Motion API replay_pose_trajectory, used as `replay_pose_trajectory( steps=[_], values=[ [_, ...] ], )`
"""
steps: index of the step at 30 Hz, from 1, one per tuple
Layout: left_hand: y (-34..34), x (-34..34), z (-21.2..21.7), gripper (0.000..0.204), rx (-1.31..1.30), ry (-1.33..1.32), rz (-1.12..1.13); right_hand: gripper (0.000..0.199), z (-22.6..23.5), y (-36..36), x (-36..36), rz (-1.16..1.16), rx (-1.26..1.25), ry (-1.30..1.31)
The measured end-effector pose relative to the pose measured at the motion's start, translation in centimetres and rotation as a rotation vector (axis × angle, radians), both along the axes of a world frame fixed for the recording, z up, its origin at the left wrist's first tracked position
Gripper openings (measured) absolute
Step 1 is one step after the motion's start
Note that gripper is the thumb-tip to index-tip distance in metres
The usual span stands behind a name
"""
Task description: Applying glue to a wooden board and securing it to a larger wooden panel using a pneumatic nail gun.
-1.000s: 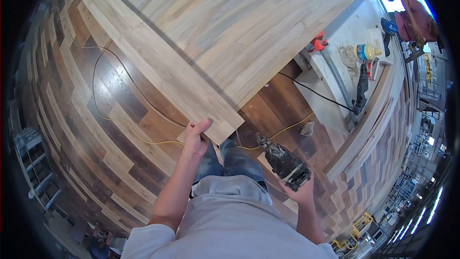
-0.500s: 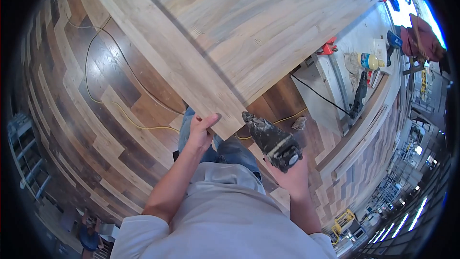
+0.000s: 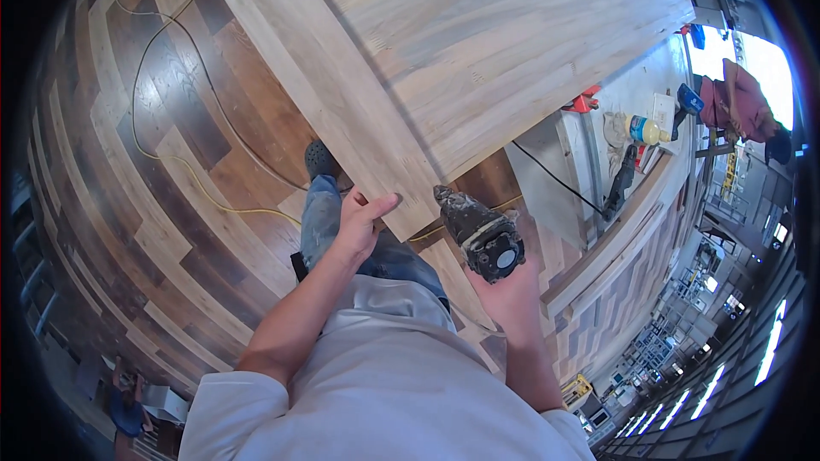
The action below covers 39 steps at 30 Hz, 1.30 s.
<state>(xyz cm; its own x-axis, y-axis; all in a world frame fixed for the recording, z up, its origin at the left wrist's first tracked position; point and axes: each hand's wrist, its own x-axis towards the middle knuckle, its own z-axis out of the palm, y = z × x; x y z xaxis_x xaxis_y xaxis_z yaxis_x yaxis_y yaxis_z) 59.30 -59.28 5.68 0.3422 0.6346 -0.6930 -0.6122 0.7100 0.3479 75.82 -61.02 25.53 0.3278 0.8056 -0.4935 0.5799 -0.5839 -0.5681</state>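
Compared with the frame half a second before, the power tool (image 3: pixel 483 235) had risen from beside the person's thigh to the near corner of the wooden panel (image 3: pixel 478 60), and the left hand (image 3: pixel 359 224) had shifted slightly along the panel's lower edge. A full second before, the tool had hung lower still, near the floor at the person's right.

Left hand: fingers curled under and thumb laid over the near edge of the panel, close to its corner, grasping the board. Right hand (image 3: pixel 511 297): closed around the grip of the power tool, a dark, paint-spattered body with a round rear vent facing the camera; its nose pointed up toward the panel's corner, though contact with the wood could not be told.

The panel, a large pale slab of glued strips, filled the upper middle of the view and slanted from upper left down to the corner between the two hands. A narrower plank (image 3: pixel 299 60) ran along its left edge. Beneath it lay a floor of mixed dark and light boards (image 3: pixel 128 230), crossed by a yellow cable (image 3: pixel 209 196) and a dark cable (image 3: pixel 184 60). One shoe (image 3: pixel 320 156) and a jeans leg (image 3: pixel 325 209) showed below the panel's edge.

At right, a workbench (image 3: pixel 628 94) carried a glue bottle (image 3: pixel 645 130), a red clamp (image 3: pixel 583 102) and a black tool (image 3: pixel 620 181). Another person (image 3: pixel 743 107) stood beyond it.
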Motion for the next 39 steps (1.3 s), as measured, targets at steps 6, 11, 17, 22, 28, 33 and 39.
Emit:
replay_pose_trajectory(
  steps=[6, 11, 17, 22, 28, 33, 39],
  values=[
    [0.3, -0.1, 0.3, 0.049, -0.021, 0.004, -0.024, 0.029, 0.3, 0.6, -0.6, -0.005, 0.006, -0.024],
    [0.2, -0.1, 0.2, 0.047, -0.010, 0.000, -0.029, 0.029, 0.5, -0.1, -0.2, -0.031, 0.025, -0.025],
    [-0.1, 0.3, -0.2, 0.047, 0.017, 0.012, -0.018, 0.037, 0.5, -3.3, 0.9, -0.112, -0.012, 0.120],
    [0.2, 0.4, 0.4, 0.050, -0.009, 0.053, 0.013, 0.035, -0.7, -5.2, 1.1, -0.168, -0.026, 0.129],
    [0.0, 0.5, 0.0, 0.050, -0.014, 0.069, 0.014, 0.031, -1.4, -2.6, 1.3, -0.083, 0.002, 0.086],
    [0.1, 0.3, 0.2, 0.049, 0.011, 0.034, 0.029, 0.042, -1.3, -0.1, 0.6, -0.013, -0.009, 0.062],
    [0.1, -0.1, 0.3, 0.047, -0.008, 0.018, 0.009, 0.030, -0.7, 0.5, -0.3, -0.054, -0.032, 0.048]
  ],
)
